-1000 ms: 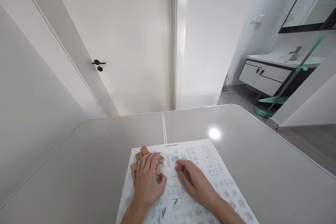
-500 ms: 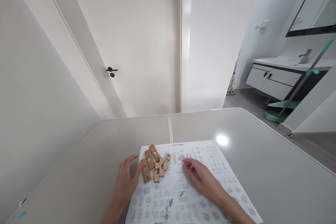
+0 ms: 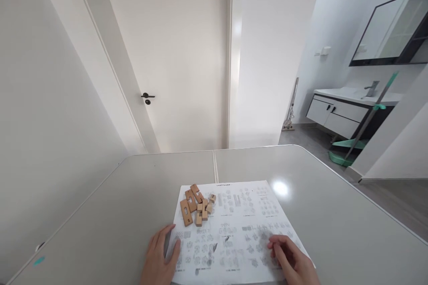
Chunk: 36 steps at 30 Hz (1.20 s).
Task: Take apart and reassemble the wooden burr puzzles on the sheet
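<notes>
A large white printed sheet lies on the table, covered in rows of small grey figures. Near its upper left sit several flat wooden pieces with cut-out slots and dark marks. Several small wooden blocks are bunched beside them, and a little cube sits just to their right. My left hand rests at the sheet's left edge, below the wooden pieces, thumb and fingers apart, holding nothing. Over the lower right of the sheet, my right hand is curled with its fingertips together; I see nothing in it.
The grey table has a seam running away from me and a bright light reflection at right. Beyond it stand a white door and, to the right, a washbasin cabinet with a green dustpan on the floor.
Both hands have drawn back toward me, away from the wooden pieces. My right hand has also shifted right, its fingers now more curled. The camera view has tilted and turned slightly.
</notes>
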{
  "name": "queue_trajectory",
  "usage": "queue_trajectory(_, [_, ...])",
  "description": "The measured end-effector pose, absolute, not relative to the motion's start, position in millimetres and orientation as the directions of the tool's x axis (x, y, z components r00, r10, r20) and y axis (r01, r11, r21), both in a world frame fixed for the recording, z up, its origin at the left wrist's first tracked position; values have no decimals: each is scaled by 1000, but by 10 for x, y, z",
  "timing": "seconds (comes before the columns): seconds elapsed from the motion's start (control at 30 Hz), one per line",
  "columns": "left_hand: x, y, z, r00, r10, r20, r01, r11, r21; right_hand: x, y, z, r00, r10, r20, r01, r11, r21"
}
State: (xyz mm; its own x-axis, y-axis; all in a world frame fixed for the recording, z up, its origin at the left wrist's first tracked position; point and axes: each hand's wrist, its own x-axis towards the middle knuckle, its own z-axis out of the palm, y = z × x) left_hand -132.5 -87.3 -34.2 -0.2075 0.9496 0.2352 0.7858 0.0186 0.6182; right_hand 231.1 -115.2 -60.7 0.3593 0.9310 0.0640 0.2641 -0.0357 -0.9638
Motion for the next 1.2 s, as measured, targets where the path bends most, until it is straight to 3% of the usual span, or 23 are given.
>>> queue_trajectory(0.33, [-1319,-944,-279,-194,944,267,772,-21,636,2460,-1170,-636,182,983,25,296,-30,-955])
queue_trajectory(0.6, [-1302,-958,-212,-140,939,314,788,-86,609,2446,-1201,-571,138,988,62,333,13,-943])
queue_trajectory(0.77, [-1305,-956,-193,-125,940,317,799,-94,594,2425,-1217,-494,194,972,134,296,72,-952])
queue_trajectory(1.2, [-1326,-906,-200,-137,950,280,811,-55,582,2301,-1176,-580,301,947,115,322,13,-947])
